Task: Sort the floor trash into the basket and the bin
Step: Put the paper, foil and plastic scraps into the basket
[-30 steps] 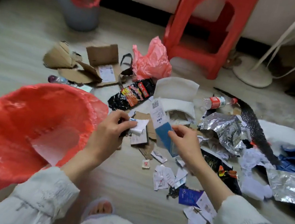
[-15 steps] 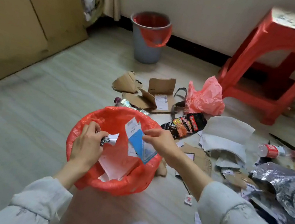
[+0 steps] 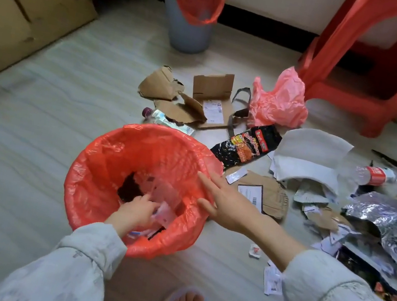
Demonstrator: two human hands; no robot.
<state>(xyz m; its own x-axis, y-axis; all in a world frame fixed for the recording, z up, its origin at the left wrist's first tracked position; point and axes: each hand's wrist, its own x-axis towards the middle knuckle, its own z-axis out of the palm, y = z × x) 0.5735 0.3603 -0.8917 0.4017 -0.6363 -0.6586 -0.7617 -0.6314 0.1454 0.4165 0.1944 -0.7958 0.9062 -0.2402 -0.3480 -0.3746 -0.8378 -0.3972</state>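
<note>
Left hand (image 3: pixel 137 210) is down inside the round basket lined with red plastic (image 3: pixel 100 159), fingers curled on paper scraps (image 3: pixel 163 214) to drop them; right hand (image 3: pixel 225 203) hovers spread and empty at the rim. Grey red-lined bin (image 3: pixel 189 13) waits beyond the torn cardboard (image 3: pixel 187 100).

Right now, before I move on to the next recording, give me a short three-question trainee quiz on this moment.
1. True or false: the right hand holds a piece of paper.
2. Where is the left hand? A) on the red stool B) down inside the red-lined basket C) on the cardboard pieces
3. Fill in: the grey bin by the wall has a ____ liner.

Key: 1 false, its fingers are spread and empty over the basket rim. 2 B, among the scraps inside; whether it grips any cannot be told. 3 red.
</note>
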